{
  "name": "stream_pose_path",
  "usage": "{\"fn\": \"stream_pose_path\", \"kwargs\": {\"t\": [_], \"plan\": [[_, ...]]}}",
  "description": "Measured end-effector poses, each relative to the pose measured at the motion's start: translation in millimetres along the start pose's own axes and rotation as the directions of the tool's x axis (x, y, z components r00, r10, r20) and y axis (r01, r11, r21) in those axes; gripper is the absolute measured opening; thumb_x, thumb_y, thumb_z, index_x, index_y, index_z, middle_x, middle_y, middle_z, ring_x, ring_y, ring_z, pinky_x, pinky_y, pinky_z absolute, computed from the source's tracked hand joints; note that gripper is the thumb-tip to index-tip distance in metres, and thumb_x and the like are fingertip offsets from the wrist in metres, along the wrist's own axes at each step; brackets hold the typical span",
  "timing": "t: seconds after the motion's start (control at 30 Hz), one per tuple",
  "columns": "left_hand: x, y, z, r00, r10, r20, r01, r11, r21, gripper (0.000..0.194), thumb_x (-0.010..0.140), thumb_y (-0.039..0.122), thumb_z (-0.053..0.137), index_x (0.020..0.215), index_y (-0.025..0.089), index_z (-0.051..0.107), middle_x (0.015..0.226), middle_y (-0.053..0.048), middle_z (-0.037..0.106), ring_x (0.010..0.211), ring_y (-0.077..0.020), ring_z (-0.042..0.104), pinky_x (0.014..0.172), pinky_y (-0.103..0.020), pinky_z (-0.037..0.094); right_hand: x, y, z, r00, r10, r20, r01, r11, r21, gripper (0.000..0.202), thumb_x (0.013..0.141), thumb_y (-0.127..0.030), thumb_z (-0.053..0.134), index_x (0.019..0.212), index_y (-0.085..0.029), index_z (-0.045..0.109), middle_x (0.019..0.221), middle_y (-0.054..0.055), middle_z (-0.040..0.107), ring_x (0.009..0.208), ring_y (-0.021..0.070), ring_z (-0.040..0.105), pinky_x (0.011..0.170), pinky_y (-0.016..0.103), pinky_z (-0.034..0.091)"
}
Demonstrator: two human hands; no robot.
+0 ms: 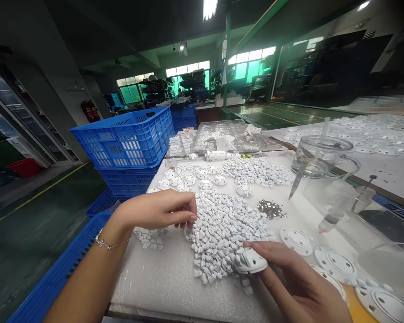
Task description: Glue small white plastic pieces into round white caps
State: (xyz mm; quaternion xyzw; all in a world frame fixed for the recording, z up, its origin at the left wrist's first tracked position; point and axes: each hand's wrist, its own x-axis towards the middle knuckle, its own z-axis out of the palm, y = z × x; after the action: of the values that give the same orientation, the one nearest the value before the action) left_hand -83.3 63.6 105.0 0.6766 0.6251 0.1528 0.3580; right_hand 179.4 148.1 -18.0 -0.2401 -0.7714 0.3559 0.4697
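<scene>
My right hand [298, 280] grips a round white plastic cover [251, 261] between thumb and fingers, tilted over the near right side of a pile of small white plastic pieces [222, 229]. At the pile's left edge is my left hand [170, 208], its fingers curled down and pressed together. What those fingertips hold, if anything, is hidden. Behind the pile lie several round white covers with slots [205, 184]. More large white discs [335, 264] rest on the right, beside my right hand. A small heap of shiny metal bits [271, 209] sits right of the pile.
Stacked blue crates [131, 139] stand left of the table. On the right are a glass mug [318, 157] and a syringe [333, 215] with dark contents. Clear plastic trays [218, 134] lie at the back, behind a second white heap [257, 172].
</scene>
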Motion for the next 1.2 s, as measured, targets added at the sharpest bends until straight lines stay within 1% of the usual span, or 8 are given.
{"fn": "stream_pose_path", "kwargs": {"t": [0.17, 0.27, 0.4, 0.5, 0.57, 0.8, 1.0, 1.2], "plan": [[6.3, 6.7, 11.7, 0.967, 0.198, -0.158, -0.235, 0.933, -0.272, 0.007, 0.095, 0.023, 0.057, 0.094, 0.017, 0.062, 0.09, -0.004, 0.065, 0.08, -0.0139, 0.059, 0.071, -0.025, 0.048, -1.7, 1.3, 6.0, 0.998, -0.043, -0.035, 0.041, 0.998, -0.038, 0.008, 0.087, -0.033, 0.067, 0.093, -0.031, 0.073, 0.093, -0.004, 0.075, 0.081, 0.0143, 0.073, 0.079, 0.015, 0.057], [17.0, 15.0, 24.8, 0.949, 0.231, -0.213, -0.303, 0.851, -0.429, 0.005, 0.09, 0.019, 0.065, 0.09, 0.016, 0.069, 0.091, -0.005, 0.068, 0.085, -0.0147, 0.063, 0.075, -0.024, 0.05, -2.6, 0.5, 10.3, 0.997, -0.049, -0.059, 0.046, 0.997, -0.059, 0.011, 0.089, -0.03, 0.066, 0.098, -0.032, 0.071, 0.095, -0.004, 0.074, 0.083, 0.0141, 0.072, 0.08, 0.016, 0.057], [33.0, 20.6, 45.0, 0.97, 0.166, -0.18, -0.239, 0.803, -0.545, 0.011, 0.08, 0.015, 0.076, 0.091, 0.015, 0.074, 0.084, -0.003, 0.072, 0.082, -0.0148, 0.067, 0.075, -0.023, 0.052, -3.8, -3.3, 13.0, 0.989, -0.119, -0.083, 0.11, 0.989, -0.101, 0.015, 0.09, -0.027, 0.064, 0.102, -0.033, 0.069, 0.096, -0.004, 0.074, 0.084, 0.0154, 0.072, 0.079, 0.019, 0.058], [41.0, 17.5, 55.8, 0.991, 0.071, -0.111, -0.129, 0.704, -0.699, 0.019, 0.072, 0.013, 0.082, 0.09, 0.014, 0.074, 0.075, -0.001, 0.073, 0.075, -0.0156, 0.07, 0.072, -0.025, 0.054, -4.1, -5.6, 13.7, 0.981, -0.165, -0.1, 0.147, 0.975, -0.167, 0.016, 0.09, -0.025, 0.062, 0.103, -0.032, 0.068, 0.095, -0.004, 0.074, 0.083, 0.0162, 0.073, 0.079, 0.02, 0.058], [43.9, 14.7, 59.3, 0.991, 0.049, -0.123, -0.124, 0.67, -0.732, 0.016, 0.071, 0.014, 0.083, 0.085, 0.014, 0.075, 0.077, -0.002, 0.074, 0.075, -0.0163, 0.07, 0.072, -0.026, 0.055, -4.6, -6.3, 14.2, 0.978, -0.178, -0.106, 0.153, 0.966, -0.208, 0.014, 0.091, -0.025, 0.061, 0.103, -0.031, 0.067, 0.096, -0.003, 0.074, 0.083, 0.0165, 0.073, 0.079, 0.021, 0.058], [44.3, 14.8, 60.6, 0.913, 0.287, -0.289, -0.371, 0.88, -0.297, 0.014, 0.079, 0.02, 0.08, 0.092, 0.016, 0.08, 0.087, -0.004, 0.071, 0.085, -0.0147, 0.066, 0.08, -0.023, 0.05, -11.9, -5.3, 18.0, 0.964, -0.228, -0.136, 0.169, 0.923, -0.347, 0.014, 0.095, -0.024, 0.055, 0.103, -0.026, 0.066, 0.097, -0.002, 0.074, 0.084, 0.015, 0.072, 0.084, 0.022, 0.056], [39.2, 17.6, 61.1, 0.896, 0.339, -0.287, -0.383, 0.917, -0.112, 0.018, 0.086, 0.024, 0.072, 0.098, 0.011, 0.079, 0.09, -0.006, 0.069, 0.086, -0.0138, 0.065, 0.08, -0.021, 0.048, -15.6, -1.9, 18.2, 0.943, -0.309, -0.121, 0.243, 0.891, -0.383, 0.019, 0.093, -0.018, 0.059, 0.111, -0.022, 0.064, 0.102, 0.001, 0.073, 0.09, 0.0137, 0.07, 0.087, 0.02, 0.053], [37.8, 21.8, 63.5, 0.872, 0.402, -0.281, -0.425, 0.905, -0.023, 0.023, 0.091, 0.021, 0.065, 0.108, 0.01, 0.076, 0.097, -0.008, 0.067, 0.091, -0.0145, 0.063, 0.083, -0.021, 0.047, -14.5, -6.7, 19.6, 0.941, -0.28, -0.188, 0.183, 0.892, -0.414, 0.011, 0.095, -0.023, 0.056, 0.104, -0.024, 0.063, 0.09, -0.001, 0.072, 0.077, 0.0116, 0.07, 0.08, 0.017, 0.054]]}}
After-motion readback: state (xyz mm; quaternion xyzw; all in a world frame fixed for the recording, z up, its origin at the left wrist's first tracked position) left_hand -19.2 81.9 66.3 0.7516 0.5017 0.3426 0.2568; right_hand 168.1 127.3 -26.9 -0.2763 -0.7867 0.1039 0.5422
